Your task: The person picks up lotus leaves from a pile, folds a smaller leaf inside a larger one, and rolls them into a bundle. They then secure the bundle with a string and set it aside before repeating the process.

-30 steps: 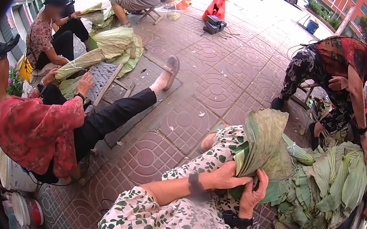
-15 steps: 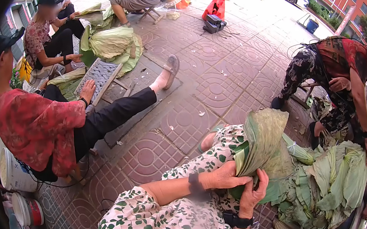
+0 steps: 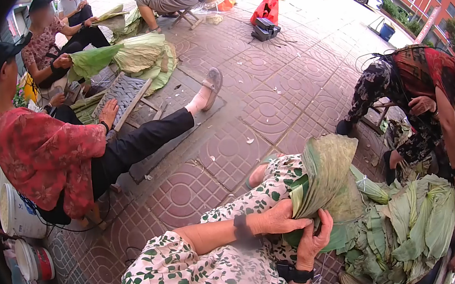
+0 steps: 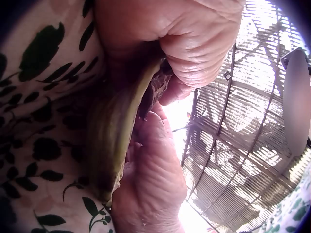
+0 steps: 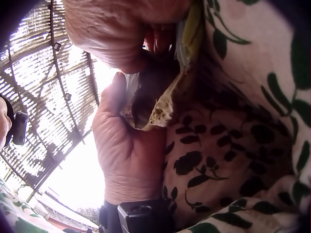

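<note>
Across the lap of the leaf-print clothes (image 3: 199, 278) stands a bundle of large, pleated green leaves (image 3: 326, 175), layered and folded together. My left hand (image 3: 278, 218) grips its lower edge, thumb on the near side. Close beside it, my right hand (image 3: 312, 240) pinches the same edge with thumb and fingers. The left wrist view shows the bundle's yellowish-green outer side (image 4: 109, 136) between both hands, with a dark, dry leaf piece (image 4: 156, 90) under the left fingers. A pale, ragged cut edge (image 5: 163, 111) shows in the right wrist view. Many fingertips are hidden behind the leaves.
A heap of similar leaves (image 3: 417, 226) lies at right, where a bending person (image 3: 425, 75) reaches down. To the left sit a person in red (image 3: 48, 157) and others with leaf bundles (image 3: 141, 55). Buckets (image 3: 21, 212) stand behind them; a red bag (image 3: 266, 11) lies farther off.
My hands and their bundle have hardly moved. At left, the person in red has let go of a leaf bundle, and the person behind now holds up a green leaf end.
</note>
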Motion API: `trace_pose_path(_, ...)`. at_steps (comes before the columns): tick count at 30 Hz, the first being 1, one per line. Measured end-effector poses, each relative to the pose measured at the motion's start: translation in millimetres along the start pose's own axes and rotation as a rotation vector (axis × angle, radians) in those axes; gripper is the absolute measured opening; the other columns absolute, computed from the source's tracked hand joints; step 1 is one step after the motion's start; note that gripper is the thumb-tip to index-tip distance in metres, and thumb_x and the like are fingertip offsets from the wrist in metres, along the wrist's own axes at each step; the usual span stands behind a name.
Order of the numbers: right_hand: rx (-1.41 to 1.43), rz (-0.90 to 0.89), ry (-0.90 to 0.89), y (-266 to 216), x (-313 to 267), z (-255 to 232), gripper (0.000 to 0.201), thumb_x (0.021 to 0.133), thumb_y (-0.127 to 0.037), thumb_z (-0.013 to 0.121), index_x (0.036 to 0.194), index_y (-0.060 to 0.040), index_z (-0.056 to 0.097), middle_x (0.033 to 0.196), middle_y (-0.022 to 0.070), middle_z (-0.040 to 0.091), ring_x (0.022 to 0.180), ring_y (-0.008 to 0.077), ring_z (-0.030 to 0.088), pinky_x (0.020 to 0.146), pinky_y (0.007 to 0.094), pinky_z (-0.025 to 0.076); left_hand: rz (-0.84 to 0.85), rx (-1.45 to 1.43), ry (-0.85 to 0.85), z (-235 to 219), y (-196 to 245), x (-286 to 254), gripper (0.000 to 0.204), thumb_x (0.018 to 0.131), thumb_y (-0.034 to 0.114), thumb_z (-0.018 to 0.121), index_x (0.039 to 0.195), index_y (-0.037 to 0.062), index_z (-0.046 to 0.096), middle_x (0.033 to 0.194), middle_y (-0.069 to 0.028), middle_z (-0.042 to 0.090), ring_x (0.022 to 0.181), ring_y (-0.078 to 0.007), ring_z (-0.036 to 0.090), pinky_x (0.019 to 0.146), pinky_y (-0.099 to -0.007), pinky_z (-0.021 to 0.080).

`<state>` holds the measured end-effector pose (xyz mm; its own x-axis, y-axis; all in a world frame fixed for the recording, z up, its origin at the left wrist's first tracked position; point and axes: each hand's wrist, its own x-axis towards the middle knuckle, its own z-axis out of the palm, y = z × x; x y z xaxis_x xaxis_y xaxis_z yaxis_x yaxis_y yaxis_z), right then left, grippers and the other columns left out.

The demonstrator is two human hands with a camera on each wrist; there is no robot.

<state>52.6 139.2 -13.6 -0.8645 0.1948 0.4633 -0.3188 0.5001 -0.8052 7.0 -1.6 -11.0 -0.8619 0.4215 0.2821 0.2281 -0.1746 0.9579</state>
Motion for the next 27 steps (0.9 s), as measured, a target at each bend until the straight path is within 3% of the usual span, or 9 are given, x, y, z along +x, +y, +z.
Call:
trace_pose_path(16, -0.004, -0.006, -0.002, 0.2, 0.3, -0.1, 0.032, 0.083, -0.006, 0.061, 0.114, -0.0013, 0.053, 0.116, 0.0173, 0.051, 0.106, 0.032, 0.05, 0.092, 0.0381, 0.039, 0.015, -0.011, 0.006, 0.3, -1.2, 0.6, 0.055, 0.076, 0.009, 0.067, 0.124, -0.0016, 0.041, 0.116, -0.0138, 0.051, 0.106, -0.0236, 0.048, 0.093, -0.0324, 0.038)
trace_pose_path(27, 0.002, -0.017, -0.008, 0.6, 0.5, -0.8, 0.034, 0.083, -0.009, 0.062, 0.115, -0.0017, 0.053, 0.116, 0.0174, 0.051, 0.105, 0.0317, 0.05, 0.091, 0.0379, 0.039, 0.02, -0.005, 0.018, 0.6, 4.5, 0.4, 0.05, 0.076, 0.009, 0.066, 0.12, -0.0013, 0.044, 0.109, -0.0124, 0.054, 0.099, -0.0209, 0.052, 0.087, -0.0311, 0.042)
